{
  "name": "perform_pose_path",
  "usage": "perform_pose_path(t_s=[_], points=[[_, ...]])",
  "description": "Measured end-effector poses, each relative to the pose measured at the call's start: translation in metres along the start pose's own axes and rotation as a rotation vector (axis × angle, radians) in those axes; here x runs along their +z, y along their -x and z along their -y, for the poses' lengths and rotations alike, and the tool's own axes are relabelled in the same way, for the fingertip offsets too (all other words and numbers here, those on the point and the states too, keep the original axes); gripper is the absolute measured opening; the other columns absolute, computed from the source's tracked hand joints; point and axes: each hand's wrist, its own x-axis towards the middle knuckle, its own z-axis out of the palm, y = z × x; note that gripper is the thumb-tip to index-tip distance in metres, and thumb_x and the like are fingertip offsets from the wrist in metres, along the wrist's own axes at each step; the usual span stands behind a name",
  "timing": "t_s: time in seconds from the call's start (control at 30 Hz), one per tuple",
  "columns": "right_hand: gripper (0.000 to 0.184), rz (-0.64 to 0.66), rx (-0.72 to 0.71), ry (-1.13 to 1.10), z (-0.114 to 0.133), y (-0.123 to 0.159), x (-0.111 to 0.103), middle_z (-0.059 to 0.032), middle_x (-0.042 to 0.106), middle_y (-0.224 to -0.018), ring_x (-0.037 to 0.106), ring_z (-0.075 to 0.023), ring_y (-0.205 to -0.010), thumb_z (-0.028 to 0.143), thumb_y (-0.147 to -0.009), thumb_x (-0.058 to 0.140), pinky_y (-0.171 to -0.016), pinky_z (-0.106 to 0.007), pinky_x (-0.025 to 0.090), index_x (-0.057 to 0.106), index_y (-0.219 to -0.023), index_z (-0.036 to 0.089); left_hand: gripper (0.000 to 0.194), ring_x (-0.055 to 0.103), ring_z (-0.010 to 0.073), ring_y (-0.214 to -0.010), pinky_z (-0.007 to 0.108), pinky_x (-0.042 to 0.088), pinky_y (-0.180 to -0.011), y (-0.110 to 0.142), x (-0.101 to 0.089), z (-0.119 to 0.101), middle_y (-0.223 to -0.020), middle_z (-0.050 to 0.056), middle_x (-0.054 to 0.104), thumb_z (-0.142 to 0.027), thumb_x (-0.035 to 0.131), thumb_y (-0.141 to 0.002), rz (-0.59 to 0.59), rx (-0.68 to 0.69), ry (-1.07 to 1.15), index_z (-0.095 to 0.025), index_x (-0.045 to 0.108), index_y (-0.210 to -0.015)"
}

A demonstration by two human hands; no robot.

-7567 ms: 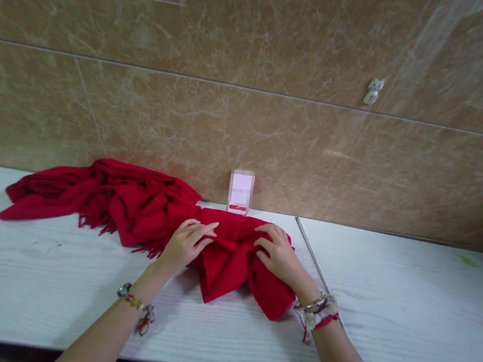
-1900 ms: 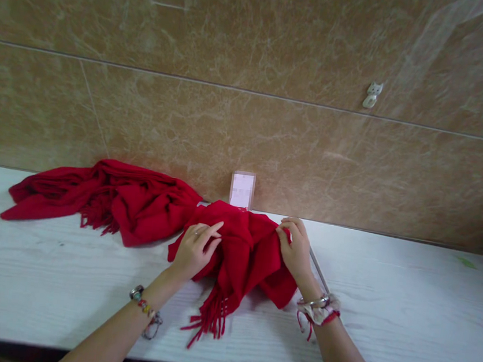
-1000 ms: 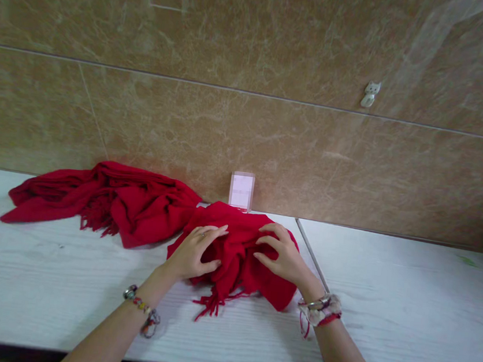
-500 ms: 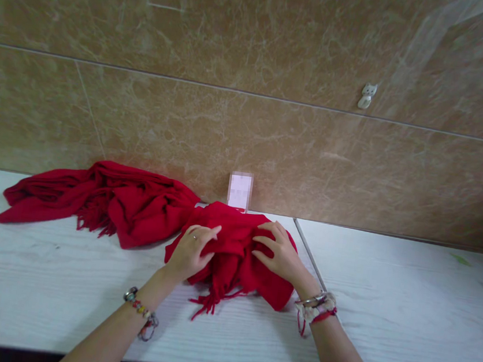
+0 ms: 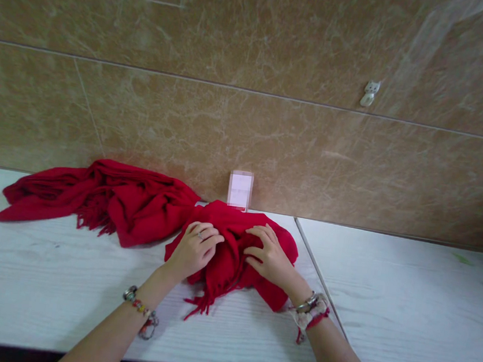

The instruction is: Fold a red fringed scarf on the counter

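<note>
A red fringed scarf (image 5: 233,250) lies bunched on the white wood-grain table (image 5: 37,285), just in front of the wall. My left hand (image 5: 192,250) rests on its left side with the fingers curled into the cloth. My right hand (image 5: 268,257) presses on its right side, fingers bent over the folds. A tassel end of the scarf hangs out toward me between my hands. Both wrists wear bracelets.
A second heap of red fringed cloth (image 5: 95,196) spreads along the wall to the left. A small white card (image 5: 240,189) stands against the brown marble wall behind the scarf. A seam (image 5: 322,277) divides the tabletop; a small white hook (image 5: 368,93) sticks to the wall.
Both hands have drawn closer together on the scarf and the fingers have curled in. The bundle has become tighter, with the tassels shifted slightly left.
</note>
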Motion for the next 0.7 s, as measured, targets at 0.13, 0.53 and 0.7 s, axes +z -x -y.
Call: perform_pose_path(t_s=[0.13, 0.53, 0.7], points=[[0.013, -0.127, 0.023, -0.039, -0.002, 0.000, 0.002, -0.0077, 0.054, -0.106, 0.047, -0.0234, -0.106, 0.013, -0.077, 0.056, -0.095, -0.048, 0.039, 0.065, -0.074, 0.021, 0.037, 0.053, 0.0233, -0.096, 0.040, 0.040, -0.086, 0.004, 0.004, 0.003, -0.098, 0.009, 0.063, -0.033, 0.054, -0.078, 0.138, -0.026, 0.092, -0.014, 0.052, -0.111], [0.014, -0.591, 0.427, -0.149, -0.016, 0.001, -0.015, -0.0041, 0.054, -0.086, 0.054, -0.0185, -0.084, 0.015, -0.076, 0.046, -0.076, -0.035, 0.046, 0.058, -0.074, 0.023, 0.023, 0.059, 0.0158, -0.078, 0.033, 0.045, -0.079, 0.004, 0.000, 0.012, -0.078, 0.001, 0.063, -0.014, 0.047, -0.083, -0.307, -0.216, 0.040, -0.020, 0.053, -0.105], [0.010, -0.787, 0.747, -0.419, -0.037, 0.005, -0.011, -0.0020, 0.056, -0.075, 0.054, -0.0172, -0.074, 0.030, -0.071, 0.050, -0.070, -0.033, 0.046, 0.055, -0.070, 0.021, 0.024, 0.058, 0.0165, -0.080, 0.033, 0.046, -0.079, 0.005, -0.005, 0.027, -0.084, 0.003, 0.061, -0.022, 0.047, -0.081, -0.447, -0.653, 0.108, -0.018, 0.053, -0.104]])
